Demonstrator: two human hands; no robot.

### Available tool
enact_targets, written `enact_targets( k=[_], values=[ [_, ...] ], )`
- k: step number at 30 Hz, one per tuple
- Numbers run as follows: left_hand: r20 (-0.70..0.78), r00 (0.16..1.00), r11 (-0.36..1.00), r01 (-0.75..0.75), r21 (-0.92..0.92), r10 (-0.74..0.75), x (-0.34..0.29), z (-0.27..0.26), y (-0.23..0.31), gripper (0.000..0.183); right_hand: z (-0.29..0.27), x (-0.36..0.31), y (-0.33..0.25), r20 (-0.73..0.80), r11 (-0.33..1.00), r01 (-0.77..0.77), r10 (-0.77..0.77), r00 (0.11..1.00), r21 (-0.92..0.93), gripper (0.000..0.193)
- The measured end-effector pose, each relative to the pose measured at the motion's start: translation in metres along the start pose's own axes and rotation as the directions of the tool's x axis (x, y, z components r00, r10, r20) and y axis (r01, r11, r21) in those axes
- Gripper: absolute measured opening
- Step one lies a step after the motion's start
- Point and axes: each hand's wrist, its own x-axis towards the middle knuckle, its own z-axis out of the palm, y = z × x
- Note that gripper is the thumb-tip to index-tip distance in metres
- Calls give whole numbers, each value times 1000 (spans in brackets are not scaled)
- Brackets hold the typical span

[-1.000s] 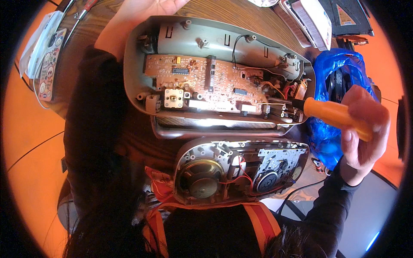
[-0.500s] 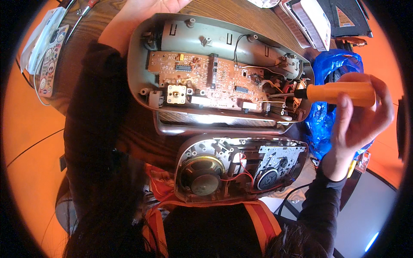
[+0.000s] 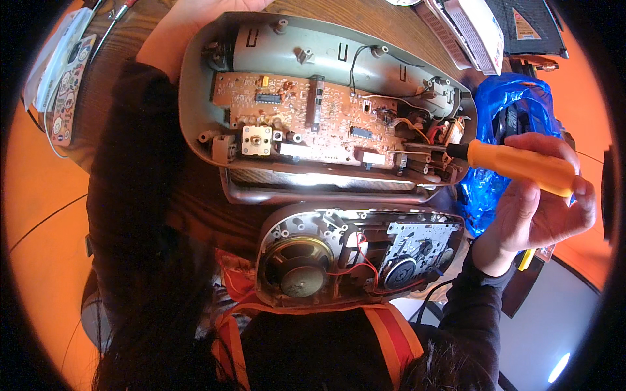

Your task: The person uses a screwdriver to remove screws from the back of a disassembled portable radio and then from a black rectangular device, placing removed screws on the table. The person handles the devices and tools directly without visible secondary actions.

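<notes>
My right hand (image 3: 538,218) is closed round the yellow handle of a screwdriver (image 3: 521,167). Its shaft points left into the right end of an open grey radio housing (image 3: 195,98), among thin wires there. A brown circuit board (image 3: 339,111) with chips and a square tuning part lies inside that housing. Beyond its far left rim is my left hand (image 3: 215,8), cut off by the upper edge, so its fingers hardly show. Nearer me rests the other half of the radio (image 3: 355,287), bearing a round speaker (image 3: 303,280) and a metal mechanism (image 3: 424,251), joined by red wires.
A blue plastic bag (image 3: 479,195) stands just right of the housing. White-and-dark boxes (image 3: 456,32) are at the back right. On the left lie a phone in a stickered case (image 3: 68,98) and a red-handled tool (image 3: 120,10). A black cable (image 3: 430,300) runs near my right forearm.
The radio housing has shifted slightly left and toward the far side. My right hand has dropped lower, and the screwdriver's handle now slants down to the right.
</notes>
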Motion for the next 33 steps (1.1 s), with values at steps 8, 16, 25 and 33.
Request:
enact_targets(
  k=[8, 16, 25, 33],
  values=[
    [12, 1000, 1000, 17, -25, -17, 0, 1, 0, 44, 1, -3, 11, -29, 980, 40, -35, 999, 197, 42],
    [3, 1000, 997, 25, -67, -25, -1, 1, 1, 45, 2, 6, 16, -19, 964, 19, -15, 1000, 265, 42],
    [5, 1000, 999, 11, -45, -11, 0, 1, 0, 45, 2, 10, 17, -35, 916, -93, 116, 993, 391, 44],
    [19, 999, 998, 36, -57, -35, 0, 0, 2, 45, -6, 7, 18, -89, 982, -45, 62, 994, 182, 40]
  ],
)
